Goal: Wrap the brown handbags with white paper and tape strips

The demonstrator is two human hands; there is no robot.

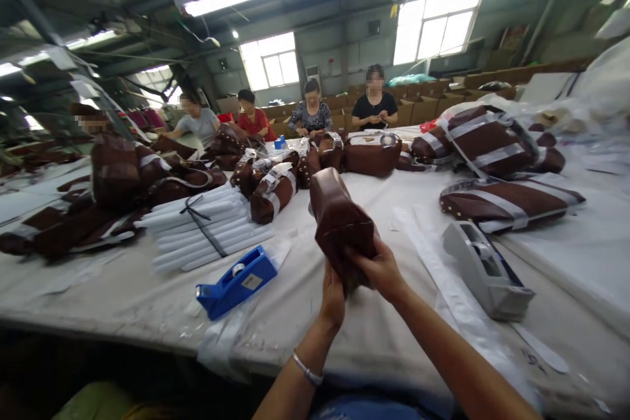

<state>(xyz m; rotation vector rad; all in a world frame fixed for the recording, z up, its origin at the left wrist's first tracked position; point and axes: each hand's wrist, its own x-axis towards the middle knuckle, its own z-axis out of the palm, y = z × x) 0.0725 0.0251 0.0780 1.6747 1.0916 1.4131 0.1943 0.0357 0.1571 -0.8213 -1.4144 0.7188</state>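
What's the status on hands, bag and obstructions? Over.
Left hand and right hand both gripping brown bag. Bag held tilted. Blue tape dispenser to left, grey dispenser to right, both apart from hands.

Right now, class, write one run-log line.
left grip: on brown bag; right grip: on brown bag; bag: over table; blue tape dispenser: on table

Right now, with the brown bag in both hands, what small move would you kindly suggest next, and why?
Perhaps lower the brown bag onto the white tabletop between the blue dispenser and the grey dispenser: the left hand and right hand both hold it up, so neither seems free.
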